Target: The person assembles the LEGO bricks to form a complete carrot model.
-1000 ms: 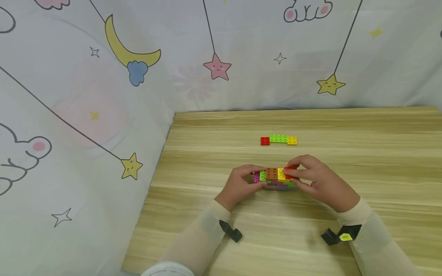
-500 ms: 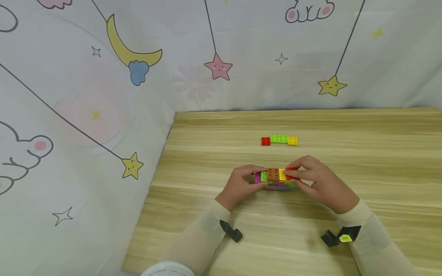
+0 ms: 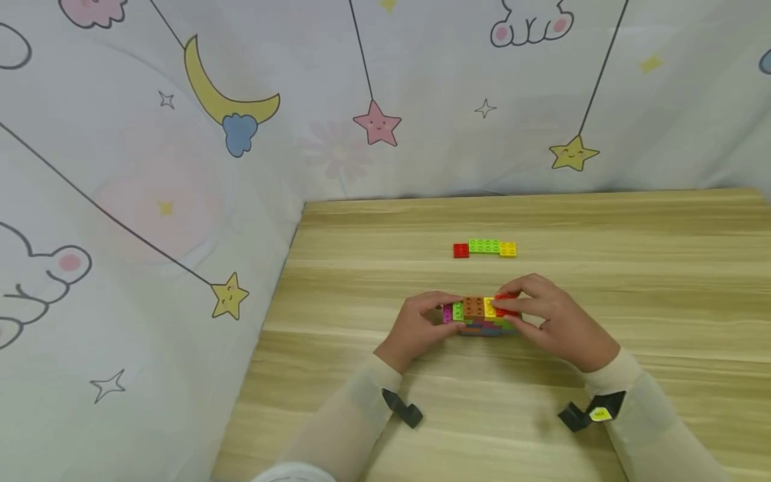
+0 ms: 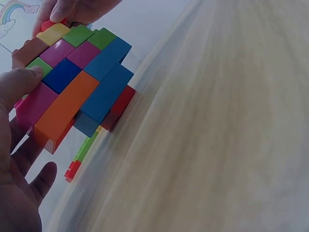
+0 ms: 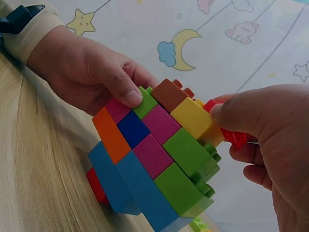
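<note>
A wall of stacked toy building bricks (image 5: 152, 155) stands on the table, with orange, blue, magenta and green bricks in its near face. My left hand (image 3: 414, 329) grips its left end, the thumb lying on a small green brick (image 5: 145, 103). On the top row sit a brown brick (image 3: 474, 306) and a yellow brick (image 5: 191, 117). My right hand (image 3: 563, 328) pinches a red brick (image 5: 235, 137) at the top right, close against the yellow one. The fingers partly cover the red brick, so whether it is seated on studs is hidden.
Farther back on the wooden table (image 3: 361, 268) lie a red brick (image 3: 460, 250), a long light-green brick (image 3: 484, 246) and a yellow brick (image 3: 508, 249) in a row. A printed cloth (image 3: 434, 154) hangs behind the table and on its left side.
The head view has shifted a little. Both hands keep their hold, and the bricks show hardly any movement.
</note>
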Action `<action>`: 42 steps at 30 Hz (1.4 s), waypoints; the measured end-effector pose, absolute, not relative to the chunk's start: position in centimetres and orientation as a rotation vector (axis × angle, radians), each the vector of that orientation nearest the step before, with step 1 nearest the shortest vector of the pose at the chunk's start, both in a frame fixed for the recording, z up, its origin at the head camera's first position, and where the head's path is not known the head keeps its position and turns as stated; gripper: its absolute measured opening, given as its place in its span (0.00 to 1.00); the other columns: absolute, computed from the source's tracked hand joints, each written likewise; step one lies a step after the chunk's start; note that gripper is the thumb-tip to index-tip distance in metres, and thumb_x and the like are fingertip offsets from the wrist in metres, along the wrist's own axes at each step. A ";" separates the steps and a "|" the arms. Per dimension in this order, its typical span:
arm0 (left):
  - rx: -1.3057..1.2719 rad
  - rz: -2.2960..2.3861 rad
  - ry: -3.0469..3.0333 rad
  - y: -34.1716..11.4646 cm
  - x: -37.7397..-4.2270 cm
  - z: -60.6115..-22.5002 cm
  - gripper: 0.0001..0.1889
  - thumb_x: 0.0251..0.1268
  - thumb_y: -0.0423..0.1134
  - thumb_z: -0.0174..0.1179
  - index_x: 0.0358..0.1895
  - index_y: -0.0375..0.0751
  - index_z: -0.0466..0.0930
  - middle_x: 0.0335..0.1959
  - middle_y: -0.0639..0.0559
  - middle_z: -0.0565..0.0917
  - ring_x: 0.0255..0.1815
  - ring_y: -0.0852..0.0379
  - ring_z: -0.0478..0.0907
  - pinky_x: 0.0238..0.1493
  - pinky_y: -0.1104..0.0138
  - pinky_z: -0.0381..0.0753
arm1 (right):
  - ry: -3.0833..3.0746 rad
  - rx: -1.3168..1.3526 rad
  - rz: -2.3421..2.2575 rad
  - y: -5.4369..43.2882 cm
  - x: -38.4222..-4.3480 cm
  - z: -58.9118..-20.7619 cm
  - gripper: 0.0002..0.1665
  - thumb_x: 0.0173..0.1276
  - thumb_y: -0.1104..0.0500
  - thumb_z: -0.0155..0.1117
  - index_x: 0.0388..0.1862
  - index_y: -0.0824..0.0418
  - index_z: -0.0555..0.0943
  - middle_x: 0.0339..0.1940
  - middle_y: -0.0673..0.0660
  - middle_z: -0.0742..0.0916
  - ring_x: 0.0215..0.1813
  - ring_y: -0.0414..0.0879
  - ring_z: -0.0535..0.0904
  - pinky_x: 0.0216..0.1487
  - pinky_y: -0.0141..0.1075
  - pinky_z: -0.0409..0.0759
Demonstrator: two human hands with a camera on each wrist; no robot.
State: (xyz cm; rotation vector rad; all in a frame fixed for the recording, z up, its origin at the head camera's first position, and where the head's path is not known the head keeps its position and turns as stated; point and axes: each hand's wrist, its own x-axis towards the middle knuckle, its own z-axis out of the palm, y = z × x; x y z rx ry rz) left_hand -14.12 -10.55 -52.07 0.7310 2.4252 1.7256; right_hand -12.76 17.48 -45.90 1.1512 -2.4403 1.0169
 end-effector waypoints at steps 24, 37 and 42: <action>0.747 1.703 2.425 -10.6 -14.0 -51.9 0.22 0.58 0.37 0.78 0.57 0.46 0.88 0.55 0.56 0.88 0.55 0.62 0.81 0.60 0.62 0.81 | -2.441 0.404 1.553 22.0 -16.3 -51.9 0.11 0.74 0.69 0.64 0.51 0.67 0.88 0.50 0.63 0.88 0.52 0.34 0.80 0.53 0.21 0.73; 0.806 1.763 2.389 -10.9 -14.2 -52.3 0.23 0.56 0.35 0.79 0.56 0.44 0.87 0.54 0.54 0.88 0.55 0.61 0.82 0.58 0.60 0.83 | -2.743 0.357 1.333 22.3 -22.8 -53.7 0.22 0.70 0.50 0.74 0.59 0.57 0.86 0.60 0.58 0.86 0.64 0.54 0.76 0.65 0.47 0.71; 0.806 1.749 2.394 -11.0 -14.3 -52.1 0.23 0.56 0.36 0.79 0.57 0.47 0.87 0.54 0.55 0.88 0.54 0.61 0.82 0.56 0.60 0.83 | -2.824 0.436 1.259 21.7 -24.8 -53.9 0.28 0.66 0.51 0.77 0.63 0.60 0.84 0.63 0.64 0.84 0.69 0.63 0.72 0.71 0.62 0.63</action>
